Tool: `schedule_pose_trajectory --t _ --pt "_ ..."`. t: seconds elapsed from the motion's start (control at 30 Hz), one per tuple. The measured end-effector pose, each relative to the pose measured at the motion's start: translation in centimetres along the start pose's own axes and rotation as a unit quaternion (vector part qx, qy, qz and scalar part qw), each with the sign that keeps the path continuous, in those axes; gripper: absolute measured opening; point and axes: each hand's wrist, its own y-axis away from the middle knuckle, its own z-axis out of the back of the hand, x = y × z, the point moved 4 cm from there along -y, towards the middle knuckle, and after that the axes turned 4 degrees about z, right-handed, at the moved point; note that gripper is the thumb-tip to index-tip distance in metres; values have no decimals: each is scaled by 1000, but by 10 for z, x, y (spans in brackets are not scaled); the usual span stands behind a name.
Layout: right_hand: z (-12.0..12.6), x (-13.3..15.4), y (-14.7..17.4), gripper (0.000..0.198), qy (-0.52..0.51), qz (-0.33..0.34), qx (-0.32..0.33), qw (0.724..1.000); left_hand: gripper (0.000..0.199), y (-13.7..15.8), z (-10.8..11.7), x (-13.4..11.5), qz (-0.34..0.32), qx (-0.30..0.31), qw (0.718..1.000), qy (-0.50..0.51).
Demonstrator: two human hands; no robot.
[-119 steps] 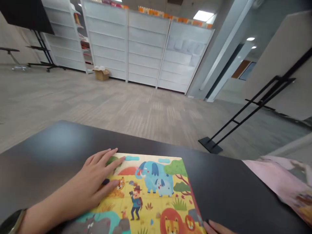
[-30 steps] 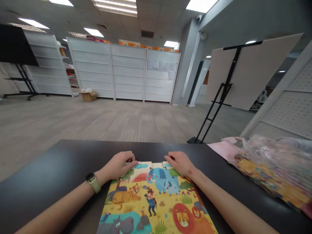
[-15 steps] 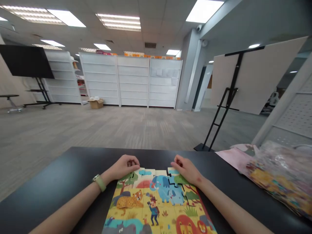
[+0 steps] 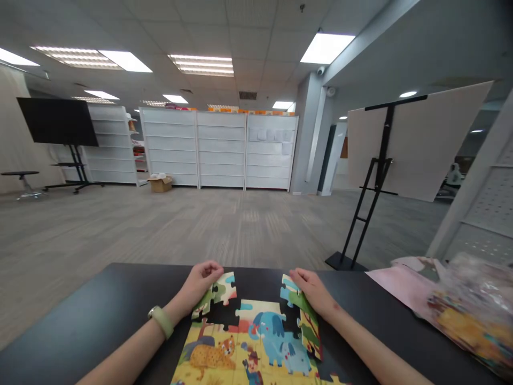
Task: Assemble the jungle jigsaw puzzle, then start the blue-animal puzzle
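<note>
Black is the colour of the table (image 4: pixel 140 299), and from the head camera we look down at a bright animal jigsaw (image 4: pixel 246 342) lying flat near the bottom, at 6 o'clock. Our left hand (image 4: pixel 198 283) has its thumb and fingers pinched together on the left bunch of pieces (image 4: pixel 224 289), just at 4 o'clock from the hand, its long side running about 7 to 1 o'clock. Our right hand (image 4: pixel 315 294) is pinched too, on the right bunch of pieces (image 4: pixel 303 308). That bunch is long and thin, at about 7 o'clock from the hand, and it runs from 11 down to 5 o'clock. The big part of the jigsaw sits low between our hands: at 5 o'clock from the left one and 8 o'clock from the right one. Black gaps show between it and both bunches. The right bunch's bottom end comes down close by the jigsaw's right edge, but we cannot tell if they touch. Both hands look about as near to the big part. A clear plastic bag (image 4: pixel 475 315) lies well away, at 4 o'clock from our right hand.
</note>
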Motion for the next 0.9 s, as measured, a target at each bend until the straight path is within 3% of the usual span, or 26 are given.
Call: schedule_pose_trajectory --t 0.13,0.27,0.33,0.47,0.5,0.57,0.63,0.77,0.9 --pt "-20 15 7 50 -27 -10 -9 1000 48 1 2 -2 13 -39 999 33" --pt "-46 49 24 29 84 105 68 989 42 16 -25 -20 9 0 1000 24" --pt "-51 59 31 21 139 156 99 973 35 29 -47 -36 -20 53 997 -58" --pt "-47 56 32 29 164 150 63 973 26 53 -74 -60 -89 116 948 -282" --pt "-47 55 32 30 177 150 54 971 36 57 -76 -62 -96 135 937 -307" --pt "-50 55 33 30 221 156 49 961 73 62 -76 -60 -101 186 917 -339" --pt "-54 57 35 27 271 159 49 948 93 64 -76 -56 -103 219 905 -351" --pt "-55 62 39 19 295 136 44 945 93 58 -78 -45 -90 207 917 -330" --pt "-50 63 38 17 195 95 80 973 86 55 -83 -39 -102 178 942 -265"
